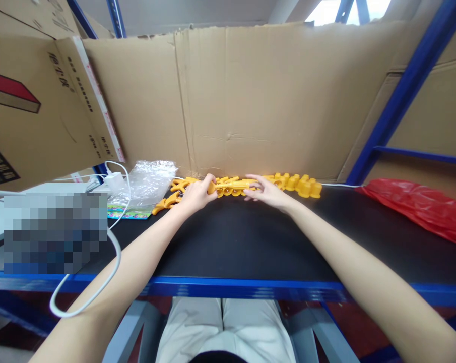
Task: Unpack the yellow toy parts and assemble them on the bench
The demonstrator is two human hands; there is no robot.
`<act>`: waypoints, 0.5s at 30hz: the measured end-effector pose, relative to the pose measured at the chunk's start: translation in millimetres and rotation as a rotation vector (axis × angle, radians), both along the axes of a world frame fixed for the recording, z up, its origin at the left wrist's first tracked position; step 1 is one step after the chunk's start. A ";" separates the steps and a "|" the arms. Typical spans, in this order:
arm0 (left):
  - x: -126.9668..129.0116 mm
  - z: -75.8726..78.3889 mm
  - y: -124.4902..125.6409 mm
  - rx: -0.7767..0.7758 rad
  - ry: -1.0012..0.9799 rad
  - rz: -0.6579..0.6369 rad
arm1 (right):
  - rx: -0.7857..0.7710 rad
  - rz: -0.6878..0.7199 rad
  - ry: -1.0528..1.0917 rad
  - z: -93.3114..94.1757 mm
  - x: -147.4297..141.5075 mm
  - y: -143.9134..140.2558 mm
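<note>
Near the back of the black tabletop, both my hands are at a long yellow plastic piece (231,186) lying crosswise between them. My left hand (199,194) is closed around its left end, thumb towards me. The fingers of my right hand (267,192) are curled at its right end, which they partly hide. Behind and below the piece, several yellow cup-shaped parts (305,187) stand in a row that runs on to the right. Beside my left hand lie yellow branched parts (167,203), some covered by the hand.
Clear plastic wrap (150,179) and a colourful flat sheet (131,212) lie at the left. A white cable (118,252) loops over the blue table edge (243,287) by my left forearm. A red plastic bag (420,206) rests at the right. A cardboard wall (273,106) rises behind.
</note>
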State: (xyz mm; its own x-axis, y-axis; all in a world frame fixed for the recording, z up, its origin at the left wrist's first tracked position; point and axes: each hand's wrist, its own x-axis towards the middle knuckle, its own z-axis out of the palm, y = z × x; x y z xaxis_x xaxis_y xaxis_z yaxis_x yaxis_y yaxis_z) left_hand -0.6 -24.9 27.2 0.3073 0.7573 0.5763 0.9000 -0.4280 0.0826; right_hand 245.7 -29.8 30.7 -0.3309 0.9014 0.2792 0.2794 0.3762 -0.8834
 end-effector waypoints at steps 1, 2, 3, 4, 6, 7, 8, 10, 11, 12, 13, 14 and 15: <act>-0.4 0.4 0.1 -0.007 0.004 0.003 | 0.037 0.034 0.041 -2.0 1.8 2.2; -0.5 1.1 -0.3 -0.013 0.009 0.006 | 0.066 0.061 0.078 -3.7 2.9 3.8; -0.3 1.9 -1.1 -0.020 0.013 0.010 | 0.081 0.074 0.105 -5.0 3.2 4.8; 0.2 2.8 -2.2 -0.025 0.018 0.015 | 0.081 0.075 0.121 -5.8 2.8 4.9; 1.7 4.8 -5.2 -0.030 0.027 0.024 | 0.038 0.059 0.112 -5.6 0.3 2.9; 2.6 5.7 -6.8 -0.030 0.034 0.023 | 0.008 0.044 0.098 -4.8 -1.4 1.4; 3.5 6.4 -8.3 -0.030 0.042 0.018 | -0.019 0.026 0.084 -3.8 -3.1 -0.3; 4.9 7.4 -10.5 -0.026 0.055 0.002 | -0.065 -0.006 0.068 -1.5 -5.5 -2.7; 5.3 7.5 -11.0 -0.026 0.058 -0.003 | -0.080 -0.023 0.061 -0.5 -5.9 -3.3; 5.4 7.4 -11.1 -0.026 0.058 -0.003 | -0.089 -0.040 0.051 0.3 -5.5 -3.3; 5.2 7.2 -10.7 -0.028 0.058 0.003 | -0.090 -0.058 0.041 0.8 -4.5 -2.9; 4.8 6.8 -9.9 -0.030 0.057 0.012 | -0.081 -0.069 0.035 1.0 -2.9 -2.1; 4.1 6.3 -8.8 -0.031 0.059 0.020 | -0.064 -0.067 0.036 0.7 -0.9 -0.8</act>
State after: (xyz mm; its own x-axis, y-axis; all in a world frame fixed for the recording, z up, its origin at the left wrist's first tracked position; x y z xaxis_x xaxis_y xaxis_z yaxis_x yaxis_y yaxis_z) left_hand 3.5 -33.7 33.5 0.3245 0.7809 0.5338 0.9121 -0.4079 0.0423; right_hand 244.8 -30.6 31.4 -0.2601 0.9375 0.2311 0.2692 0.3002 -0.9151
